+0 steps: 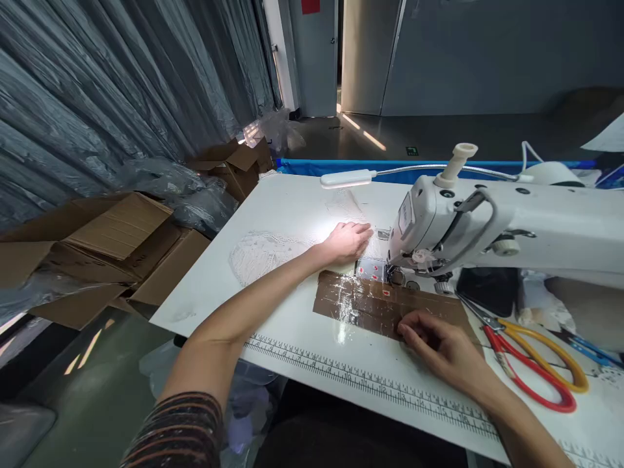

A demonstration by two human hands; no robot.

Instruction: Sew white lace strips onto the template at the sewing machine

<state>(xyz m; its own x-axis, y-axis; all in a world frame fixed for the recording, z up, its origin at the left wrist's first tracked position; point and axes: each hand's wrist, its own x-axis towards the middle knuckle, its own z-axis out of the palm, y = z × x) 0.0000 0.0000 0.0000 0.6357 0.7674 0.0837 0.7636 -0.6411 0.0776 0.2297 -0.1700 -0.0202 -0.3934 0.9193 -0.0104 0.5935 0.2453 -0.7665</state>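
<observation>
My left hand [347, 243] lies flat, fingers stretched out, on thin white lace fabric [266, 255] left of the sewing machine's needle area. The lace spreads across the white table and partly under the hand. My right hand [441, 348] rests low over the brown tape [363, 305] stuck to the table in front of the machine. Its fingers are curled, with thumb and forefinger together; whatever they may hold is too small to make out. The white sewing machine [439, 224] stands at the right, its presser foot [391, 273] between and beyond my hands.
Scissors [533, 361] with red and yellow handles lie right of my right hand. A printed ruler strip [361, 380] runs along the table's front edge. A lamp [347, 179] reaches over the table. Open cardboard boxes [117, 240] and plastic bags [195, 195] stand at the left.
</observation>
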